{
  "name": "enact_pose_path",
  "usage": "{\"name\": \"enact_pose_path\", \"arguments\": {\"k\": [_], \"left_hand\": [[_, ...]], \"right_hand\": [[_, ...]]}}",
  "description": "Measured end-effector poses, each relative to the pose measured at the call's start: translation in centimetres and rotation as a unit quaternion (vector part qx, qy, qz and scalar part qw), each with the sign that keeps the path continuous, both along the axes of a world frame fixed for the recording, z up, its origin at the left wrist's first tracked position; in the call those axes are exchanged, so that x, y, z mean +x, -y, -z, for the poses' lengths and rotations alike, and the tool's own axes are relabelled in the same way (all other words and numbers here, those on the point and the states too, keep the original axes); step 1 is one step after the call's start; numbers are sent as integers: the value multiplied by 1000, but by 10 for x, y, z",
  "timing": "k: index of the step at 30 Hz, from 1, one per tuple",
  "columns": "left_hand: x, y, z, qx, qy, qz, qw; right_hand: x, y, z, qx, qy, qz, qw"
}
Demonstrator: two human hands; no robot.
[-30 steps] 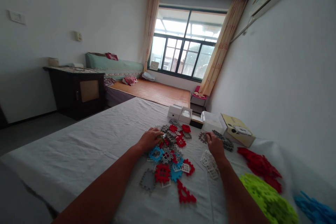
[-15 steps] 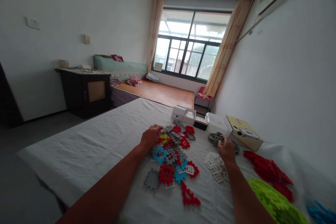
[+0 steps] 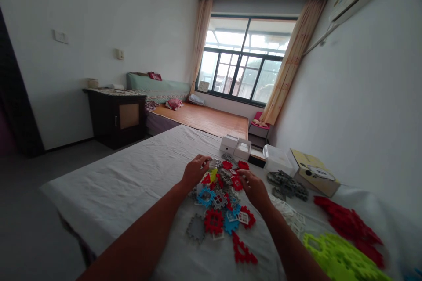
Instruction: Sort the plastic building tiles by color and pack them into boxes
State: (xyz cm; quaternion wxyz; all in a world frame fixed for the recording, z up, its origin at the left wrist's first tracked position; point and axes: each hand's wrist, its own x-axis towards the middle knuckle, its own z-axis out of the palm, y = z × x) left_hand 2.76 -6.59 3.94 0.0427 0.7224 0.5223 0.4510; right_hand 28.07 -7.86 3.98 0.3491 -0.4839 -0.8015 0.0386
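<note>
Between the two hands, seen from the head camera, lies a loose heap of mixed plastic pieces [image 3: 219,199], red, grey, blue and white, spread down the middle of the surface [image 3: 132,175]. The left hand [image 3: 197,169] is at the heap's far left edge, fingers bent beside grey pieces and a yellow-green piece [image 3: 213,175]; whether its grip holds anything, I cannot tell. The right hand [image 3: 253,186] reaches in from the other side, fingertips close to a red piece [image 3: 236,183]; its grip looks fairly narrow, but contact is unclear.

For clean handling, I would pinch one piece by its outer edge and lift straight up, since the toothed rims overlap and could drag neighbours along. The left fingers could steady the heap meanwhile.

A white cloth covers the surface. To the right lie a grey pile [image 3: 288,185], white lattice pieces [image 3: 290,213], a red pile [image 3: 349,226] and a lime-green pile [image 3: 343,257]. White boxes [image 3: 228,144], a clear tub [image 3: 278,158] and a yellow box [image 3: 313,173] line the far side. Beyond stand a bed [image 3: 201,116], a dark cabinet [image 3: 114,116] and a broad window [image 3: 247,59].
</note>
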Motion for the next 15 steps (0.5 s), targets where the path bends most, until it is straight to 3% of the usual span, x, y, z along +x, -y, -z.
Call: {"name": "enact_pose_path", "arguments": {"k": [5, 11, 15], "left_hand": [[10, 5, 1, -1, 28, 117, 993], [14, 4, 5, -23, 58, 127, 990], [16, 4, 7, -62, 100, 180, 977]], "right_hand": [[-32, 14, -2, -21, -19, -44, 999], [-35, 16, 10, -74, -22, -75, 994], [-37, 19, 6, -69, -68, -71, 993]]}}
